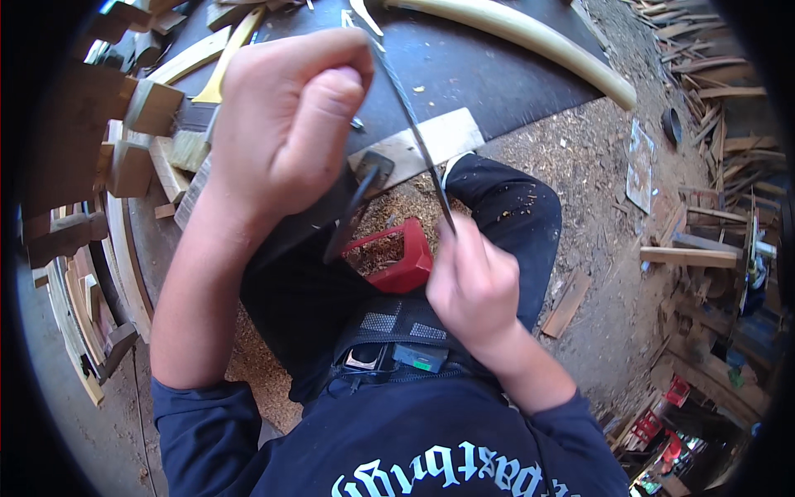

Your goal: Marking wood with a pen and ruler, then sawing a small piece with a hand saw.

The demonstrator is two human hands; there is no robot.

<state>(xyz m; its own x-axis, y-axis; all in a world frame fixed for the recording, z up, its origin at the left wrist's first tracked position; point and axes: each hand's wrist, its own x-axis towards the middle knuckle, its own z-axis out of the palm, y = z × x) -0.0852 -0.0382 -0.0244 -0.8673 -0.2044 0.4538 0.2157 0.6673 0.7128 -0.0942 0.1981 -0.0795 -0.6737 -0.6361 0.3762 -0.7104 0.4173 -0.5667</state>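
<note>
A long, thin dark metal tool that looks like a slim file (422, 147) slants between my two hands. My left hand (290, 116) is closed in a fist at its far end, thumb folded over; the grip itself is partly hidden. Around the near end, the fingers of my right hand (472, 277) are wrapped, just above my lap. Under the tool, a pale flat board (447, 135) lies at the edge of the dark tabletop (489, 87). Next to my left wrist, a dark metal clamp (362, 186) stands at that edge.
A long curved pale wooden piece (530, 35) lies across the table's far side. Beneath the table edge is a red plastic stool (406, 261). Wooden blocks (153, 106) crowd the left. Scrap wood (716, 149) is piled at right, and shavings cover the floor.
</note>
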